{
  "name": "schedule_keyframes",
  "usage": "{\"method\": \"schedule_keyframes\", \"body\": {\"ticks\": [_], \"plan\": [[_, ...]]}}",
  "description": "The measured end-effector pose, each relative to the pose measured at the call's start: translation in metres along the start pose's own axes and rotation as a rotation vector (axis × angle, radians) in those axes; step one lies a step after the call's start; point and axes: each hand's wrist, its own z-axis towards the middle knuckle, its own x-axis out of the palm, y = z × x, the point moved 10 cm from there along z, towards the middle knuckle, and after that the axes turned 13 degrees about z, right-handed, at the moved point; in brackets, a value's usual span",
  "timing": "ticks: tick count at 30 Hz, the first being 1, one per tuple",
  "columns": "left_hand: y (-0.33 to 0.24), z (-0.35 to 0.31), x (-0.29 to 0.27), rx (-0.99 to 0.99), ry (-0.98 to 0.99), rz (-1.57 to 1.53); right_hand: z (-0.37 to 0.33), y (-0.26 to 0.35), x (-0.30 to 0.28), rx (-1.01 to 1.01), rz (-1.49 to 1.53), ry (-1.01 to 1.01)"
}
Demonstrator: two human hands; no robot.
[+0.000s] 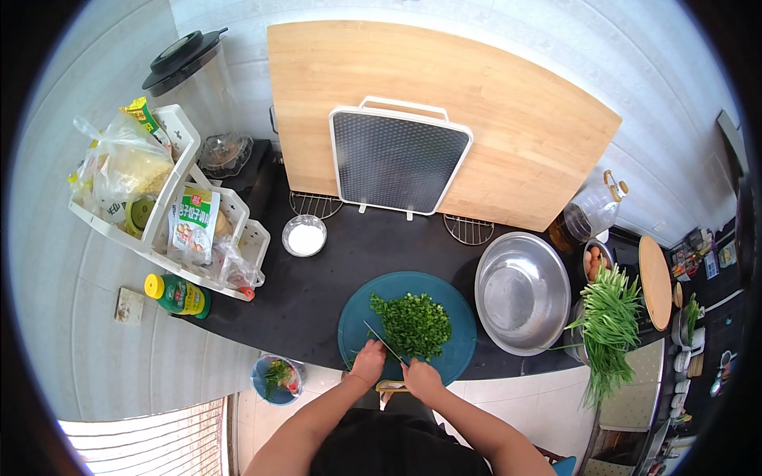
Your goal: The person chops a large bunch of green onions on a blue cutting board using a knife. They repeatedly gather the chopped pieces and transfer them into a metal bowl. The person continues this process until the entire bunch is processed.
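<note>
A round teal cutting board (pixel 460 317) lies near the counter's front edge, with a heap of chopped chives (pixel 413 325) on it. My right hand (pixel 422 379) is closed round the handle of a knife (pixel 382 339) at the board's near side. The blade slants up and left, along the left side of the heap. My left hand (pixel 369 361) is over the board's lower left part, close beside the blade, its fingers curled together. Whatever those fingers hold, if anything, is hidden. A few green bits lie near them.
Right of the board stands a large steel bowl (pixel 524 274), then long uncut chives (pixel 607 313) and brown eggs (pixel 594 262). A small bowl of white powder (pixel 305 237), a white rack (pixel 151 252) and a yellow-capped bottle (pixel 178 295) are leftward. A waste bin (pixel 262 389) stands below.
</note>
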Motion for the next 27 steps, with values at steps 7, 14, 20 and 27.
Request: {"method": "schedule_keyframes", "body": {"ticks": [7, 14, 20, 27], "plan": [[0.007, -0.003, 0.001, -0.090, 0.010, -0.011, 0.038, 0.030, -0.006, -0.033, 0.071, -0.126], [0.030, 0.001, -0.014, -0.335, -0.003, -0.101, 0.004, -0.003, -0.057, 0.065, 0.347, -0.263], [0.027, 0.016, -0.022, -0.312, 0.170, 0.044, -0.011, -0.021, -0.075, 0.073, 0.348, -0.310], [0.033, 0.004, -0.003, -0.396, 0.267, 0.097, -0.027, -0.020, -0.081, 0.080, 0.370, -0.324]]}}
